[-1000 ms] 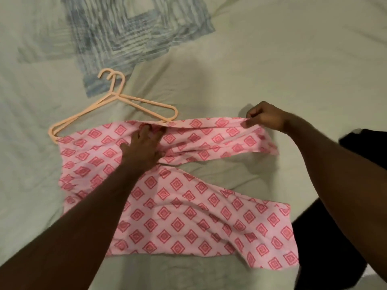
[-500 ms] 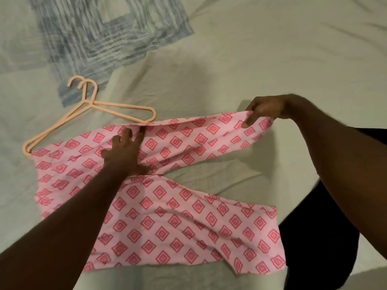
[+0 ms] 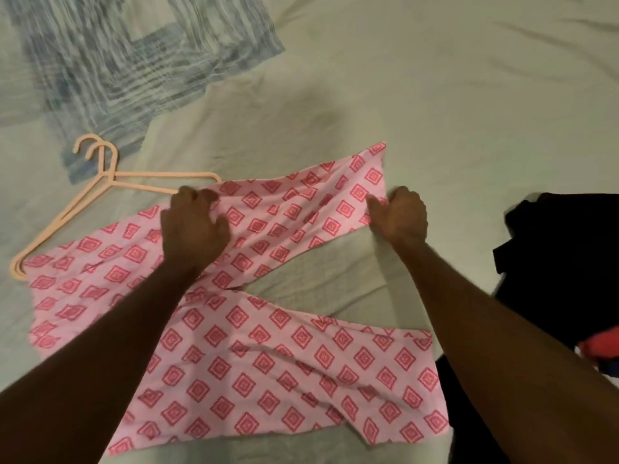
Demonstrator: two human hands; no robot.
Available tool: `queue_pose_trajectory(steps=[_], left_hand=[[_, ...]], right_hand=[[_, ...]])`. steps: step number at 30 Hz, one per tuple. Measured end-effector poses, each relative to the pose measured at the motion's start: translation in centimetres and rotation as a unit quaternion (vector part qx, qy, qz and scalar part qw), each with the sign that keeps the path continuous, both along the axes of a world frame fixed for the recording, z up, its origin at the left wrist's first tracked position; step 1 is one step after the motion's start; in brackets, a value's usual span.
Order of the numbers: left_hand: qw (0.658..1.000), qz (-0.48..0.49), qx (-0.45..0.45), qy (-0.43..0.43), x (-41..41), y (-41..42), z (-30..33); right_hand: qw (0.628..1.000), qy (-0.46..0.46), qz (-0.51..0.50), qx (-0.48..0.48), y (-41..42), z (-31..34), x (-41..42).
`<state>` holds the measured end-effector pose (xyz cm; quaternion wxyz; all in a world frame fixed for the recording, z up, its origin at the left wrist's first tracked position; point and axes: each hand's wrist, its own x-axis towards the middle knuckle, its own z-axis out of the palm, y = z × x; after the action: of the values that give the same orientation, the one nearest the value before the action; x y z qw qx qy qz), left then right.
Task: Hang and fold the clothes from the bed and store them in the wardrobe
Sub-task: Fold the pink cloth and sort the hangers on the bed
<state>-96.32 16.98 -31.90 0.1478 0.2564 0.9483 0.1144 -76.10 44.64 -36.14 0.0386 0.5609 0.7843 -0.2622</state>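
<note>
Pink trousers with a red diamond print point(image 3: 268, 356) lie spread on the bed, legs pointing right. My left hand point(image 3: 194, 226) grips the far leg near the crotch, at its upper edge. My right hand point(image 3: 402, 216) pinches the same leg close to its cuff, which sticks up past the hand. The near leg lies flat toward the front. Two peach plastic hangers point(image 3: 100, 182) lie stacked at the left, their lower ends tucked under the waist of the trousers.
The bed is covered by a pale cream sheet point(image 3: 435, 95) with a blue patterned patch point(image 3: 117, 61) at the far left. Dark clothes point(image 3: 562, 269) are piled at the right edge, with a bit of red cloth point(image 3: 599, 346) showing.
My right hand moved left and down along the far leg, nearer my left hand, leaving the cuff sticking up. My left hand shifted to the leg's upper edge.
</note>
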Motion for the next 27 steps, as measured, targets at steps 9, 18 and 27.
queue_pose_trajectory(steps=[9, 18, 27], left_hand=[[0.99, -0.102, -0.096, -0.023, -1.8, 9.0, -1.4], [0.988, -0.115, -0.092, -0.053, -3.1, 9.5, -1.7], [0.991, -0.114, -0.071, 0.002, -5.0, 6.3, -1.1]], right_hand=[[0.997, 0.029, 0.007, -0.069, -0.1, 0.2, 5.3], [0.99, 0.142, 0.014, 0.017, 4.8, 3.3, 0.6], [0.988, 0.008, 0.149, 0.028, 8.5, 1.6, -6.4]])
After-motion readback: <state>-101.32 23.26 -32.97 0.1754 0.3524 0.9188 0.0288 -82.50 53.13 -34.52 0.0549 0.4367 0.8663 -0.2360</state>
